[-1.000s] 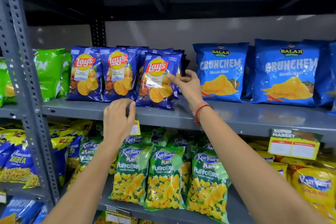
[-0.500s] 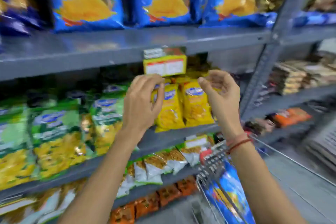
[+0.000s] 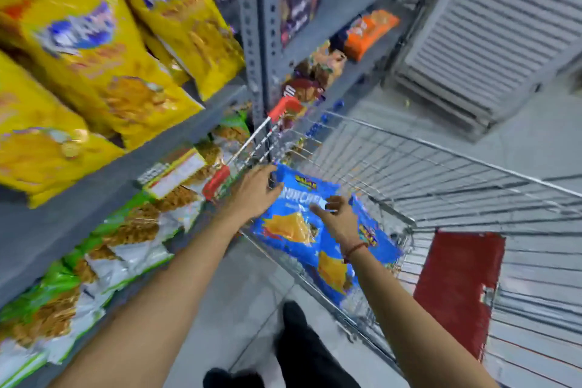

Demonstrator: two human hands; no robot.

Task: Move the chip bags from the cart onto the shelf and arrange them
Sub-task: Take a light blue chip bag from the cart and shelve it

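A blue Crunchem chip bag (image 3: 293, 230) lies on top in the wire cart (image 3: 472, 164), at its near-left corner. More blue bags lie under it (image 3: 333, 271) and beside it (image 3: 374, 239). My left hand (image 3: 252, 195) pinches the top bag's upper-left corner. My right hand (image 3: 338, 219) rests on the bag's right side with its fingers apart. The grey shelf (image 3: 63, 214) runs along the left, above and beside the cart.
Yellow snack bags (image 3: 94, 57) fill the shelf at upper left, and green-and-white bags (image 3: 126, 230) sit on the level below. The cart's red flap (image 3: 456, 287) is at right. A grey louvred shutter (image 3: 488, 25) stands beyond. My dark trouser leg (image 3: 299, 340) is below.
My view swung from the upper shelf's blue bags down and right to the cart. Both hands dropped from the shelf onto the top blue bag.
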